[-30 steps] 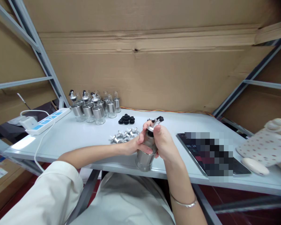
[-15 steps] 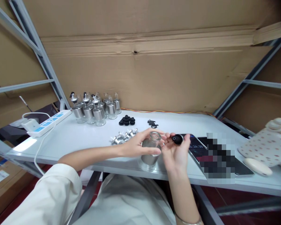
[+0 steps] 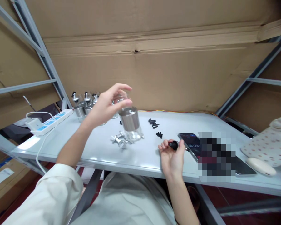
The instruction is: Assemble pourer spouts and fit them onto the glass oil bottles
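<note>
My left hand grips a glass bottle with a steel band by its neck. The bottle is lifted off the tabletop and slightly tilted, blurred by motion. Near the front edge, my right hand is palm up, its fingers closed around a pourer spout with a black stopper; a thin metal end shows past the thumb. Several silver pourer spouts lie below and left of the bottle. Black stoppers behind the bottle are almost wholly hidden.
At the back left stand several steel-banded bottles, some with pourers. Small black levers and tiny black caps lie mid-table. A phone lies right, near a spotted pouch. A power strip sits left.
My left hand has lifted the bottle from the table's front edge and carried it up, left and away from me. My right hand has lowered slightly, still holding the pourer spout.
</note>
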`<move>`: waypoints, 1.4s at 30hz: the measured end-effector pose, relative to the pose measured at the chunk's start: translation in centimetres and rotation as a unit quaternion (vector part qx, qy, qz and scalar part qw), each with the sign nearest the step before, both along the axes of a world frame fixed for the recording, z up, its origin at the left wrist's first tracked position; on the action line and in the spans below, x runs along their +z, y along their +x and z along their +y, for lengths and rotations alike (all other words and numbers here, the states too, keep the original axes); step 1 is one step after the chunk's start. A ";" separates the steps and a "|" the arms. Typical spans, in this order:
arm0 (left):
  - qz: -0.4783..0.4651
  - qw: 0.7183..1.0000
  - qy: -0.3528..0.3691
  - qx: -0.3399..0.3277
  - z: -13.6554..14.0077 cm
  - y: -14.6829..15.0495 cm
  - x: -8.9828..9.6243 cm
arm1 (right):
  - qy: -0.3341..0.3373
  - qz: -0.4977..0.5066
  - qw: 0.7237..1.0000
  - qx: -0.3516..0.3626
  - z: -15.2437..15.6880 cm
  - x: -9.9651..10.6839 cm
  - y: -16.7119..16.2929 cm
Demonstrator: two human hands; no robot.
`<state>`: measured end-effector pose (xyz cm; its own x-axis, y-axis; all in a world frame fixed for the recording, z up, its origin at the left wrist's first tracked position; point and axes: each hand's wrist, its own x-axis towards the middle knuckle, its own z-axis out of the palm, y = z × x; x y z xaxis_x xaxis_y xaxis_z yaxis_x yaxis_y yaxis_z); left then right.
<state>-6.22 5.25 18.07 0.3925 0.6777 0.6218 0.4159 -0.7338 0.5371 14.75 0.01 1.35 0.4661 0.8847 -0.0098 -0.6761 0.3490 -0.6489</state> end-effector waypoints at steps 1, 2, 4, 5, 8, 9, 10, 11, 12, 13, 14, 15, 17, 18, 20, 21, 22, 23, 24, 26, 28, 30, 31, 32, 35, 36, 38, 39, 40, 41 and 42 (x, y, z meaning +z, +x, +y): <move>0.022 0.999 0.001 0.031 0.8 -0.8 0.3 | 0.001 0.001 1.000 -0.005 0.0 0.1 -0.1; 0.046 0.997 -0.002 0.058 1.7 -1.6 0.3 | 0.001 -0.002 1.000 -0.010 0.0 0.1 -0.3; 0.092 0.991 -0.011 0.102 3.9 -2.7 -0.4 | -0.004 -0.022 1.000 -0.012 0.0 0.3 -0.5; 0.109 0.987 -0.018 0.115 5.1 -3.2 -1.1 | -0.009 -0.033 0.999 -0.009 0.0 0.3 -0.7; 0.147 0.977 -0.032 0.151 8.4 -4.0 -3.5 | -0.030 -0.034 0.999 0.007 0.1 0.2 -0.8; 0.159 0.973 -0.032 0.165 9.4 -4.1 -4.2 | -0.036 -0.028 0.999 0.012 0.1 0.2 -0.9; 0.168 0.969 -0.029 0.181 10.2 -4.2 -4.9 | -0.041 -0.025 0.999 0.015 0.2 0.1 -0.9; 0.174 0.965 -0.025 0.193 10.8 -4.3 -5.4 | -0.043 -0.028 0.999 0.017 0.2 0.1 -0.9; 0.179 0.962 -0.020 0.203 11.4 -4.5 -5.9 | -0.042 -0.037 0.998 0.019 0.2 0.0 -0.9; 0.183 0.960 -0.012 0.210 11.8 -4.6 -6.2 | -0.041 -0.051 0.998 0.019 0.2 -0.1 -0.9; 0.188 0.958 -0.004 0.215 12.2 -4.8 -6.5 | -0.040 -0.064 0.997 0.017 0.2 -0.1 -0.9; 0.195 0.956 0.005 0.219 12.5 -4.9 -6.7 | -0.041 -0.074 0.996 0.013 0.2 -0.2 -0.9; 0.206 0.950 0.019 0.233 12.9 -5.3 -7.0 | -0.049 -0.085 0.995 0.002 0.2 -0.3 -0.9; 0.210 0.947 0.024 0.240 13.1 -5.3 -7.1 | -0.054 -0.089 0.995 -0.003 0.2 -0.3 -1.0; 0.212 0.944 0.033 0.251 13.0 -5.2 -7.0 | -0.059 -0.106 0.993 -0.003 0.1 -0.3 -1.0; 0.205 0.943 0.051 0.257 12.7 -4.8 -6.8 | -0.059 -0.118 0.991 0.002 0.1 -0.3 -1.1; 0.193 0.942 0.079 0.262 12.1 -4.3 -6.6 | -0.057 -0.131 0.990 0.010 0.1 -0.3 -1.1; 0.174 0.942 0.110 0.265 11.2 -3.6 -6.2 | -0.054 -0.144 0.988 0.019 0.1 -0.3 -1.1; 0.150 0.943 0.141 0.260 10.1 -2.8 -5.8 | -0.052 -0.154 0.986 0.028 0.0 -0.3 -1.2; 0.123 0.965 0.118 0.198 7.2 -0.8 -5.2 | -0.055 -0.163 0.984 0.041 0.0 -0.3 -1.2; 0.196 0.979 -0.044 0.023 4.0 1.4 -5.4 | -0.061 -0.168 0.983 0.047 0.0 -0.3 -1.2; 0.372 0.845 -0.290 -0.252 1.2 3.3 -6.5 | -0.056 -0.179 0.980 0.059 -0.1 -0.3 -1.2; 0.448 0.712 -0.393 -0.371 0.2 4.2 -7.5 | -0.049 -0.188 0.979 0.068 -0.1 -0.3 -1.1; 0.491 0.576 -0.471 -0.453 -0.4 4.9 -8.6 | -0.044 -0.196 0.977 0.077 -0.2 -0.3 -1.1; 0.401 0.454 -0.603 -0.518 -0.3 6.4 -11.8 | -0.038 -0.208 0.973 0.092 -0.5 0.0 -1.1; 0.355 0.457 -0.626 -0.522 0.2 6.7 -12.7 | -0.036 -0.208 0.972 0.100 -0.6 0.2 -1.1; 0.237 0.494 -0.658 -0.517 1.2 7.1 -13.9 | -0.028 -0.208 0.969 0.134 -0.8 0.5 -1.0; 0.173 0.511 -0.670 -0.510 1.6 7.1 -14.4 | -0.026 -0.210 0.965 0.154 -0.9 0.6 -1.0; 0.116 0.525 -0.677 -0.502 1.9 7.1 -14.8 | -0.025 -0.213 0.962 0.171 -1.1 0.7 -0.9; 0.072 0.533 -0.680 -0.497 2.0 7.1 -15.1 | -0.026 -0.218 0.958 0.185 -1.2 0.8 -0.9; 0.043 0.538 -0.680 -0.496 1.9 7.0 -15.4 | -0.026 -0.221 0.955 0.195 -1.2 0.9 -0.8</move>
<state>0.81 7.18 2.67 0.9684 -0.0869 -0.2336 0.2480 0.4304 0.8679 13.94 -1.23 2.23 0.0693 0.9956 0.0623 -0.4045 0.0852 -0.9106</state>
